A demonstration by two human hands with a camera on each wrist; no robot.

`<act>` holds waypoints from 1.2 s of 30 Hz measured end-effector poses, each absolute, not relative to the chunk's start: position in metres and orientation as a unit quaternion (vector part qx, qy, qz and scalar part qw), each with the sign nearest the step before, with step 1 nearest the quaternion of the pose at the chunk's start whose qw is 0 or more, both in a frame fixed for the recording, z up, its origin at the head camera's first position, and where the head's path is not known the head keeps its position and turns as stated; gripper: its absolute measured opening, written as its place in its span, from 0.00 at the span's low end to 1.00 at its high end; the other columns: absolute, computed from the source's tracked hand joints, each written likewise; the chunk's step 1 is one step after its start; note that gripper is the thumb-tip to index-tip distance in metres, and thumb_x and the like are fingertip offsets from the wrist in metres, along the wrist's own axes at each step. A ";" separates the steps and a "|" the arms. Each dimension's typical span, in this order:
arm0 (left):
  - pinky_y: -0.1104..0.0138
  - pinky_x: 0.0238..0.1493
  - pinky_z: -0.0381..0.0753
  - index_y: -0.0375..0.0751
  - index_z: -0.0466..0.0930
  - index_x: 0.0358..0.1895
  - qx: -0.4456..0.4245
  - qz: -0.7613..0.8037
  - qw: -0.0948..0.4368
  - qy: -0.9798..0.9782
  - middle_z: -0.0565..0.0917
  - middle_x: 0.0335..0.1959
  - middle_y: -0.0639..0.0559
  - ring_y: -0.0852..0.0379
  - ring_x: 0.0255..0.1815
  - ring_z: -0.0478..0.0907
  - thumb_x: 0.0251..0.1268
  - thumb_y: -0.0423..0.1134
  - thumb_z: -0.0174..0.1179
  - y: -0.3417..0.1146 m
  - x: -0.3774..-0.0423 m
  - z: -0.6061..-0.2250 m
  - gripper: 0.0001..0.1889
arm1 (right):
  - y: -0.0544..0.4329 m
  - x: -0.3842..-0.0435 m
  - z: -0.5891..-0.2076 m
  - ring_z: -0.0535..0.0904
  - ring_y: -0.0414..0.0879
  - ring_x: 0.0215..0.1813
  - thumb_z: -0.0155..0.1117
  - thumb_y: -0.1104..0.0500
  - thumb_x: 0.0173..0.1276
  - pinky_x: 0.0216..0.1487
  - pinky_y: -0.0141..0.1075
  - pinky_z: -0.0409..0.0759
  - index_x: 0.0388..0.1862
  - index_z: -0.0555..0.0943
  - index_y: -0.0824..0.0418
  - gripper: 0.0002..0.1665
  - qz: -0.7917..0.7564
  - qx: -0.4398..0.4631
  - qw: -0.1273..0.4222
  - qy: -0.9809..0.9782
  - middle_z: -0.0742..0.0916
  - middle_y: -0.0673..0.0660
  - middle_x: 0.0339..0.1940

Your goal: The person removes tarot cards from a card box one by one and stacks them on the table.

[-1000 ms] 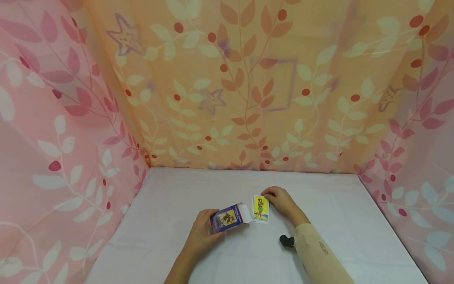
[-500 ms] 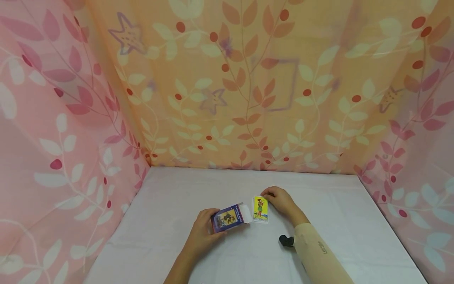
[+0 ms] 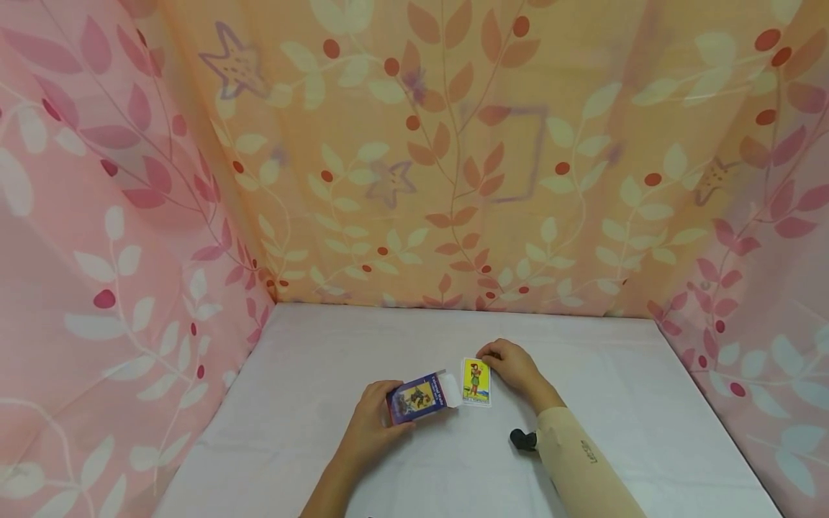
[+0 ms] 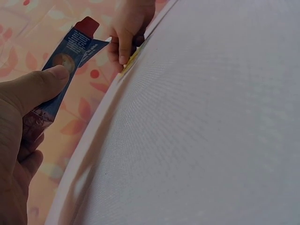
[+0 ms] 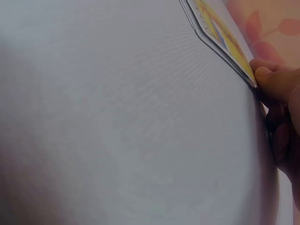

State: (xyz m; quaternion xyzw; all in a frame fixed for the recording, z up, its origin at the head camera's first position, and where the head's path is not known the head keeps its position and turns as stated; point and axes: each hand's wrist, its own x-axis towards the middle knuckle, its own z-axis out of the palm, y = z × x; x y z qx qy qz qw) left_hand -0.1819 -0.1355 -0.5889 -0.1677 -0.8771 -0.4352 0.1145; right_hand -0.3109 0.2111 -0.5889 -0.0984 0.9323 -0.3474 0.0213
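My left hand (image 3: pixel 372 426) grips a dark blue card box (image 3: pixel 414 398), thumb along one side and fingers along the other. The box is tilted, and its white end flap (image 3: pixel 451 391) stands open towards the right. Close beside that flap lies a small stack of tarot cards (image 3: pixel 476 381), the top one yellow with a standing figure. My right hand (image 3: pixel 516 370) pinches the stack at its far right corner. In the right wrist view the thumb rests on the edge of the cards (image 5: pixel 220 35), whose layered edges show. The inside of the box is hidden.
A white cloth covers the table (image 3: pixel 324 345). A small black object (image 3: pixel 523 439) sticks out beside the right sleeve (image 3: pixel 583 453). Patterned curtains (image 3: pixel 414 180) enclose the back and both sides.
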 end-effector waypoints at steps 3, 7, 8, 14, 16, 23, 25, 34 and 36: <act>0.49 0.70 0.74 0.56 0.75 0.65 -0.168 -0.436 0.114 -0.876 0.77 0.61 0.63 0.59 0.66 0.72 0.42 0.47 0.84 -0.135 -0.182 -0.589 0.42 | 0.210 -0.310 -0.589 0.80 0.46 0.51 0.66 0.54 0.74 0.64 0.53 0.79 0.41 0.88 0.42 0.06 -0.345 -0.096 0.021 0.933 0.85 0.45 0.43; 0.49 0.70 0.74 0.50 0.76 0.66 -0.170 -0.439 0.112 -0.875 0.77 0.61 0.63 0.59 0.66 0.72 0.42 0.46 0.84 -0.135 -0.182 -0.589 0.42 | 0.209 -0.309 -0.589 0.80 0.46 0.51 0.66 0.53 0.74 0.64 0.53 0.79 0.40 0.87 0.41 0.05 -0.342 -0.094 0.020 0.935 0.85 0.44 0.43; 0.49 0.70 0.74 0.49 0.76 0.66 -0.171 -0.440 0.112 -0.875 0.77 0.61 0.63 0.59 0.66 0.72 0.42 0.47 0.84 -0.135 -0.181 -0.589 0.42 | 0.209 -0.309 -0.589 0.80 0.46 0.51 0.66 0.53 0.74 0.64 0.53 0.79 0.40 0.87 0.42 0.05 -0.342 -0.094 0.019 0.935 0.85 0.44 0.43; 0.48 0.69 0.75 0.52 0.75 0.67 -0.170 -0.429 0.113 -0.880 0.77 0.62 0.62 0.57 0.66 0.73 0.43 0.50 0.83 -0.134 -0.181 -0.591 0.43 | 0.210 -0.306 -0.587 0.80 0.48 0.52 0.65 0.55 0.75 0.65 0.54 0.79 0.42 0.87 0.46 0.05 -0.355 -0.093 0.019 0.930 0.85 0.47 0.43; 0.48 0.69 0.76 0.53 0.75 0.66 -0.171 -0.428 0.113 -0.880 0.77 0.62 0.62 0.56 0.65 0.73 0.43 0.51 0.83 -0.134 -0.181 -0.591 0.42 | 0.210 -0.304 -0.586 0.80 0.48 0.52 0.64 0.57 0.75 0.64 0.54 0.78 0.44 0.87 0.48 0.06 -0.365 -0.096 0.017 0.926 0.85 0.48 0.45; 0.49 0.69 0.75 0.52 0.75 0.67 -0.174 -0.424 0.121 -0.880 0.77 0.62 0.62 0.57 0.65 0.73 0.43 0.51 0.83 -0.135 -0.182 -0.591 0.43 | 0.209 -0.290 -0.576 0.77 0.47 0.48 0.63 0.58 0.76 0.54 0.45 0.79 0.49 0.86 0.52 0.08 -0.398 -0.089 -0.006 0.913 0.84 0.51 0.45; 0.48 0.69 0.75 0.51 0.75 0.66 -0.172 -0.428 0.121 -0.879 0.78 0.62 0.62 0.57 0.65 0.73 0.43 0.50 0.83 -0.135 -0.182 -0.592 0.42 | 0.208 -0.283 -0.571 0.76 0.47 0.46 0.63 0.57 0.76 0.50 0.42 0.78 0.50 0.86 0.52 0.08 -0.409 -0.078 -0.011 0.909 0.84 0.51 0.45; 0.48 0.70 0.74 0.55 0.76 0.66 -0.163 -0.444 0.113 -0.874 0.77 0.61 0.64 0.58 0.66 0.73 0.41 0.49 0.84 -0.135 -0.182 -0.592 0.43 | 0.194 -0.247 -0.548 0.78 0.47 0.46 0.66 0.55 0.74 0.46 0.36 0.78 0.49 0.86 0.51 0.08 -0.468 -0.046 -0.018 0.882 0.85 0.50 0.44; 0.48 0.70 0.73 0.54 0.76 0.66 -0.164 -0.440 0.114 -0.875 0.77 0.61 0.64 0.58 0.66 0.73 0.41 0.49 0.84 -0.135 -0.183 -0.593 0.43 | 0.189 -0.240 -0.546 0.78 0.46 0.45 0.67 0.55 0.73 0.45 0.35 0.79 0.48 0.86 0.51 0.08 -0.482 -0.046 -0.017 0.875 0.86 0.49 0.44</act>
